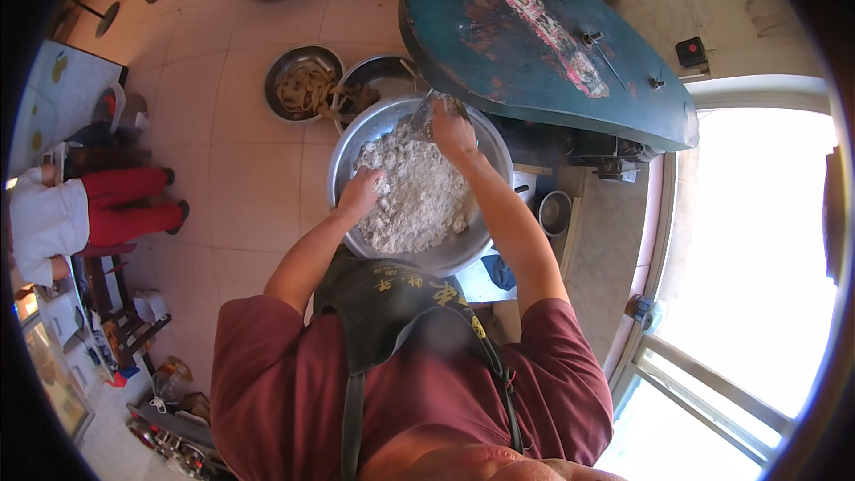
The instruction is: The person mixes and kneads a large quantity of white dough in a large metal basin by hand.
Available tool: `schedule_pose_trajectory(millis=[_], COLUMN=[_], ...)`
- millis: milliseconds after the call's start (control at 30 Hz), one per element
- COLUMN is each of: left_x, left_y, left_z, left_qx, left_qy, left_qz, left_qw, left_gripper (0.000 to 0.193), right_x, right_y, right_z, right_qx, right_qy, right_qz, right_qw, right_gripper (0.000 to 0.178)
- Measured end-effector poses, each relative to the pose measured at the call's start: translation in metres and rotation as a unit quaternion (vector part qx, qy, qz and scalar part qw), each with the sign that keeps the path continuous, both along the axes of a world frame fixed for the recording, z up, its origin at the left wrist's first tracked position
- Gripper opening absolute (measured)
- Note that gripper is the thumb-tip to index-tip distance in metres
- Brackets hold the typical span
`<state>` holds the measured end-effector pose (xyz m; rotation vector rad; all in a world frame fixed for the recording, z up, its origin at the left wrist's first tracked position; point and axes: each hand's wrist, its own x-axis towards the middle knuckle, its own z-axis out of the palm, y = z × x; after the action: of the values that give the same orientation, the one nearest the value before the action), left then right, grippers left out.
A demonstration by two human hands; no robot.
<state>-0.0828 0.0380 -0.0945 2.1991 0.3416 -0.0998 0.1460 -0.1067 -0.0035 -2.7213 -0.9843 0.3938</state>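
A wide metal bowl [343, 138] in front of me holds a heap of crumbly whitish flour [414, 196]. My left hand [361, 193] reaches in over the bowl's left side, and its fingertips are sunk in the flour. How far those fingers are bent is hidden. At the far right of the bowl, my right hand [454, 132] is closed on a see-through container [452, 105], tilted over the flour. Its exact shape is hard to make out against the bowl's shiny wall.
A large blue-green machine cover [534, 36] hangs over the bowl's far right. Beyond the bowl stand a basin of pale strips [305, 85] and another metal basin [385, 71]. A small metal bowl [554, 213] is at right. Another person [116, 205] is at far left.
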Motion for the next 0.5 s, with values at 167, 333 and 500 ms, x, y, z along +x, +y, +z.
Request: schedule_pose_trajectory(millis=[167, 333, 500], left_x=[-0.016, -0.007, -0.02], left_y=[0.01, -0.003, -0.002], left_z=[-0.01, -0.023, -0.013], left_qx=[-0.016, 0.009, 0.039], left_qy=[0.002, -0.004, -0.013], left_qz=[0.02, -0.038, -0.017], left_qw=[1.0, 0.999, 0.999], left_gripper=[0.045, 0.043, 0.043], right_x=[-0.029, 0.006, -0.022], right_y=[-0.019, -0.03, -0.015], right_z=[0.068, 0.012, 0.028], right_qx=[-0.007, 0.013, 0.006], right_qy=[0.058, -0.002, 0.038], right_qz=[-0.02, -0.037, 0.016], right_qw=[0.998, 0.999, 0.999], right_gripper=[0.054, 0.046, 0.047])
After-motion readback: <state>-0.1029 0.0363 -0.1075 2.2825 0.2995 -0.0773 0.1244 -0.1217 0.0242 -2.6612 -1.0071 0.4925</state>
